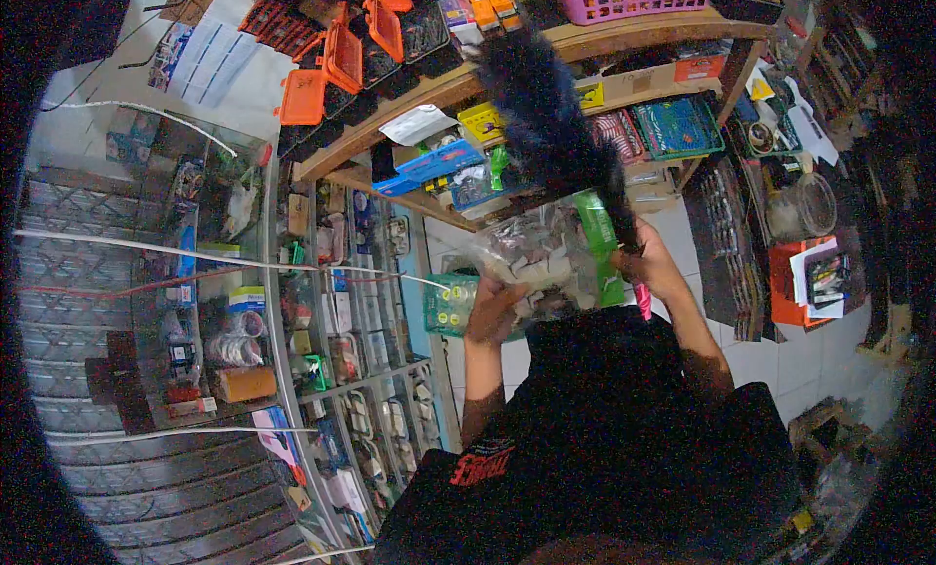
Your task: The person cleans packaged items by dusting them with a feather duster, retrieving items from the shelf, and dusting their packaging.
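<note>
My left hand [495, 310] is closed on the left side of a clear plastic bag [546, 263]. Whitish pieces show through the plastic, and a bright green strip [600, 248] runs down its right side. My right hand [653, 266] is wrapped around the lower end of a dark, fluffy duster [536, 107], whose head points up and away over the shelf. Below that hand a pink end [643, 300] sticks out, seemingly of the duster's handle. The right fingers are also close to the bag's green edge; whether they touch it I cannot tell.
Ahead stands a wooden shelf [429, 97] with orange cases [343, 58], a pink basket [634, 0], a blue box [429, 167] and a teal basket [678, 126]. A glass display case [278, 321] full of small goods is on the left. An orange box [799, 282] sits at right.
</note>
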{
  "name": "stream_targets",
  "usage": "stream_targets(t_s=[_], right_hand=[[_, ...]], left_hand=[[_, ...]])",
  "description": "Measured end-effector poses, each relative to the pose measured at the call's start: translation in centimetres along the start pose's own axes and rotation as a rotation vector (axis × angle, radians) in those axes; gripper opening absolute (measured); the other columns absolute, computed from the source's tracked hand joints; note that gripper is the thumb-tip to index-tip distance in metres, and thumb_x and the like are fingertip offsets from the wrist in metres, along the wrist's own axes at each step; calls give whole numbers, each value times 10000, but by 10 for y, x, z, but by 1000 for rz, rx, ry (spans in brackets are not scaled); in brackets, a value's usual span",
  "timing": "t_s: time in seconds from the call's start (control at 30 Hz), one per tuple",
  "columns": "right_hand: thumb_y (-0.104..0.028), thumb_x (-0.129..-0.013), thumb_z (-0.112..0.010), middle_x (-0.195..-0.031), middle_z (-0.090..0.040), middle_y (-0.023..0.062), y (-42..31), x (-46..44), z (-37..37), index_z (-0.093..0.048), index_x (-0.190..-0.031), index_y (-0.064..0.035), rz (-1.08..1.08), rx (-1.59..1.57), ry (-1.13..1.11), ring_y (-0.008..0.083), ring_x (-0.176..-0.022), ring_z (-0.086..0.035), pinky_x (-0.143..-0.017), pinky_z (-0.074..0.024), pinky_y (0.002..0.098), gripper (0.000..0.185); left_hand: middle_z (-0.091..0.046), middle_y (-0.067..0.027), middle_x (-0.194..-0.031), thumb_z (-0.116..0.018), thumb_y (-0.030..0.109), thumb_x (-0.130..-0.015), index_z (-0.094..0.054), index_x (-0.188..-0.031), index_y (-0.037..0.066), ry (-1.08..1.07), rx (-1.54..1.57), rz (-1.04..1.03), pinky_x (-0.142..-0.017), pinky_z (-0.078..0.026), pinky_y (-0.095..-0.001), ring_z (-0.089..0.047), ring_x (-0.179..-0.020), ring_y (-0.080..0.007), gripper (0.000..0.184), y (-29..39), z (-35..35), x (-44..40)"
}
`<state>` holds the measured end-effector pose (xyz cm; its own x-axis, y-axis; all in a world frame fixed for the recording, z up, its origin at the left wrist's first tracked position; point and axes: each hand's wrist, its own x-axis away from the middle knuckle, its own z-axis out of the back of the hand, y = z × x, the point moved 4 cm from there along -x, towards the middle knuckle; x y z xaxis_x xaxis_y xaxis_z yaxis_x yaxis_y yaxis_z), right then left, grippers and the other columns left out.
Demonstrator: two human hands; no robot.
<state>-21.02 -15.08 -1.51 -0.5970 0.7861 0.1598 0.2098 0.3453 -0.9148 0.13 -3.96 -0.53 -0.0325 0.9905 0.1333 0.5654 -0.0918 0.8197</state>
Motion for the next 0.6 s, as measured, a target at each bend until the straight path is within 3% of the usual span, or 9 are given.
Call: stream_targets(t_s=[0.07, 0.17, 0.23, 0.3, 0.37, 0.47, 0.57, 0.6], right_hand=[[-67, -735, -757, -998, -627, 16, 4, -4, -3, -512, -1207, -41, 127, 59, -24, 119, -895, -576, -808, -466, 266, 533], [-28, -727, -751, -970, -630, 5, -18, -3, -12, -575, -1105, -7, 207, 229, -31, 98, -895, -560, -811, -463, 270, 417], [-13, -730, -745, -974, -633, 0, -15, -5, -13, -592, -1081, 5, 192, 269, -35, 96, -889, -554, -810, -465, 275, 383], [-15, -731, -744, -984, -642, 9, -8, -6, -16, -601, -1072, 15, 172, 270, -41, 89, -884, -545, -811, -464, 277, 371], [-31, -732, -748, -1001, -656, 32, 1, -11, -19, -602, -1079, 24, 147, 234, -49, 80, -880, -531, -814, -461, 275, 381], [-158, -755, -752, -1031, -664, 116, -14, -3, -42, -594, -1110, 23, 103, 426, -126, 158, -890, -598, -834, -473, 321, 429], [-332, -763, -733, -1061, -637, 181, 1, 5, -55, -597, -1109, 12, 360, 1044, -249, 283, -972, -616, -876, -466, 381, 506], [-451, -764, -696, -1099, -612, 198, 26, 3, -59, -595, -1117, 3, 337, 1047, -267, 374, -1066, -555, -927, -430, 437, 584]], left_hand=[[-442, -158, -1345, -606, 16, -791, -289, -1395, 79, 65, 8, -18, -957, -448, -511, -477, -1206, -343, 684, -16, 12, -3], [-472, -148, -1310, -580, 37, -840, -300, -1377, 32, 135, 239, 115, -979, -438, -461, -491, -1185, -317, 605, -38, 14, 3], [-467, -141, -1314, -535, 99, -894, -309, -1374, 33, 34, -124, -14, -996, -420, -447, -490, -1181, -307, 534, -41, 12, -1], [-454, -139, -1325, -492, 175, -936, -312, -1375, 46, 4, -60, 7, -1010, -399, -447, -472, -1196, -302, 492, -62, 16, -6], [-433, -141, -1343, -451, 265, -968, -311, -1382, 69, 45, 432, 176, -1021, -377, -461, -437, -1230, -302, 479, -103, 31, -13], [-385, -153, -1388, -394, 446, -960, -322, -1389, 96, -11, 531, 286, -1049, -328, -483, -389, -1262, -314, 558, -156, 65, -18], [-384, -153, -1388, -391, 456, -956, -320, -1390, 97, 1, 587, 354, -1048, -327, -482, -390, -1259, -314, 568, -181, 75, -13], [-383, -154, -1388, -390, 460, -955, -320, -1390, 97, 11, 609, 369, -1048, -327, -482, -390, -1259, -314, 571, -188, 78, -8]])
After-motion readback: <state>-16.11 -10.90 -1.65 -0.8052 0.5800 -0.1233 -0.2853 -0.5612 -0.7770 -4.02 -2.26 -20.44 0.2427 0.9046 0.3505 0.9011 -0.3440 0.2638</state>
